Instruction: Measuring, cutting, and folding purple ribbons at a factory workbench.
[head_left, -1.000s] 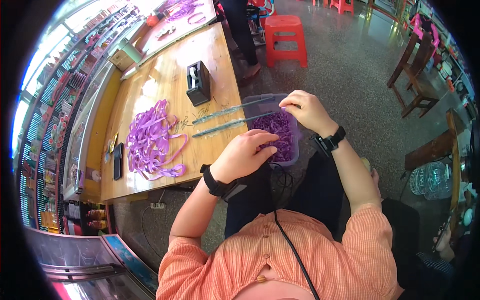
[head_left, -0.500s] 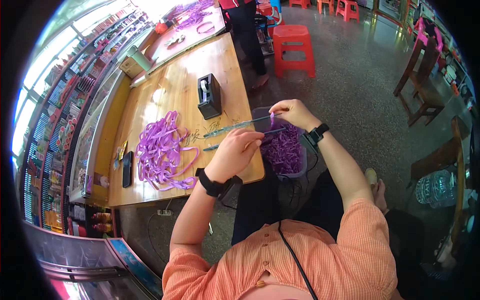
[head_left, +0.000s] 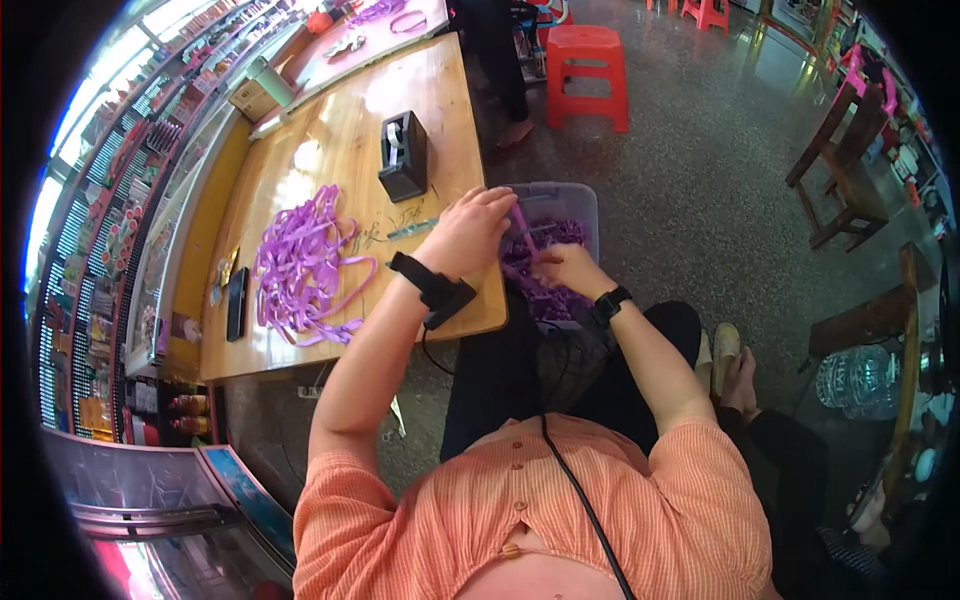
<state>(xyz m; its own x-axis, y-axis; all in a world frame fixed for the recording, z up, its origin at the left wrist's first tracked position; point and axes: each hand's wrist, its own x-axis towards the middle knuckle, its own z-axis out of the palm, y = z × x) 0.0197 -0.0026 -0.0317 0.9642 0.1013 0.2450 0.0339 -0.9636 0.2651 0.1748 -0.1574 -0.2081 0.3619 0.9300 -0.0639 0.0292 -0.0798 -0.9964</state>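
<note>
wood surface [head_left: 440, 100], red stool [head_left: 587, 80] beyond. on my feed the purple strip [head_left: 526, 230] spans both hands over the bin [head_left: 592, 212]. right hand [head_left: 566, 268]: fingers pinching its lower end. left hand [head_left: 476, 230]: fingers together at its upper end, i can't tell if gripping.

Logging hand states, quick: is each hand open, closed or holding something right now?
Left hand: fingertips at the upper part of a purple ribbon strip; whether they grip it cannot be told.
Right hand: closed, pinching the strip lower down.
</note>
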